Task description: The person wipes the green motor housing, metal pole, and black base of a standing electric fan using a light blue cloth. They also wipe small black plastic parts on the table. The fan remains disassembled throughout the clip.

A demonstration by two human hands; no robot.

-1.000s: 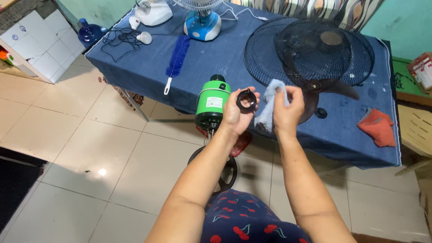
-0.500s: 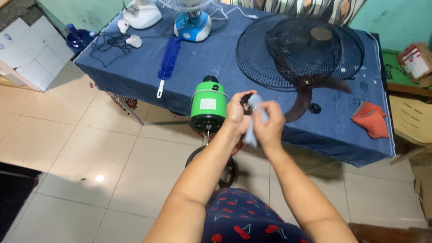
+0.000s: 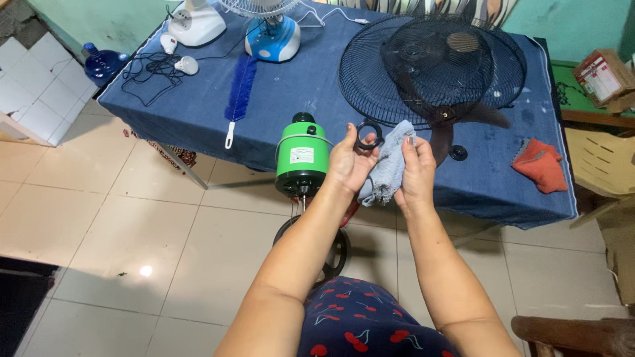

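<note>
Left hand (image 3: 347,165) pinches black ring (image 3: 368,135); right hand (image 3: 415,173) grips cloth (image 3: 387,168) over tiled floor (image 3: 99,218).

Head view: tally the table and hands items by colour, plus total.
Black: 4 – ring in left hand, fan grilles, small cap, cable
Blue: 3 – cloth in right hand, duster, fan base
White: 3 – fan base, two small pieces
Orange: 1 – rag
Total: 11
</note>
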